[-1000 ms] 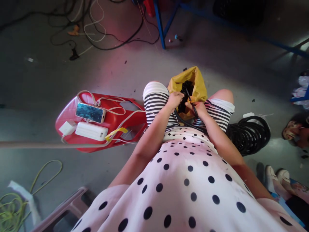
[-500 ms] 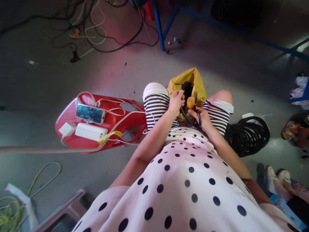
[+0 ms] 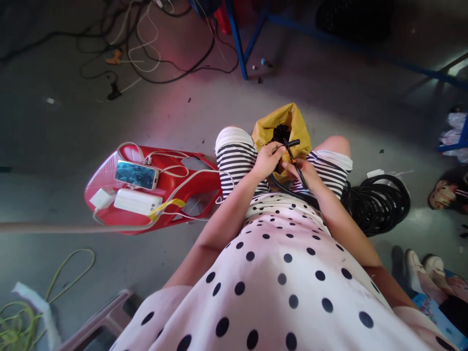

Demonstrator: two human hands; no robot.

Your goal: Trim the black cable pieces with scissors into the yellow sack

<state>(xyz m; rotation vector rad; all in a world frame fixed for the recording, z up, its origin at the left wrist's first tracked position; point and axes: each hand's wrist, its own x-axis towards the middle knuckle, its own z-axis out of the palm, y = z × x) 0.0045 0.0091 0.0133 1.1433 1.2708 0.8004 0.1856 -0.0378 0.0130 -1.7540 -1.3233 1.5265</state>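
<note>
My left hand [image 3: 268, 160] is closed on a black ribbed tube [image 3: 294, 143], whose short end sticks out to the right past my fingers. In my right hand [image 3: 307, 174] is a pair of scissors [image 3: 291, 157] with dark blades and black and orange handles. The blades cross the tube right beside my left fingertips; whether they are closed through it I cannot tell. Both hands are over a yellow bag [image 3: 268, 126] standing open between my knees, with black pieces [image 3: 281, 131] inside. The tube runs back across my lap toward a black coil [image 3: 383, 204] at my right.
A red stool [image 3: 171, 187] at my left carries a phone [image 3: 136, 174], a white power bank [image 3: 138, 201] and a charger with cables. Cables [image 3: 190, 73] lie on the floor ahead, near a blue metal frame [image 3: 236, 39]. Another person's shoes [image 3: 415, 263] are at the lower right.
The scissors have moved left and tilted, with their blades now across the tube. My left hand has turned the tube's end to point right, over the bag.
</note>
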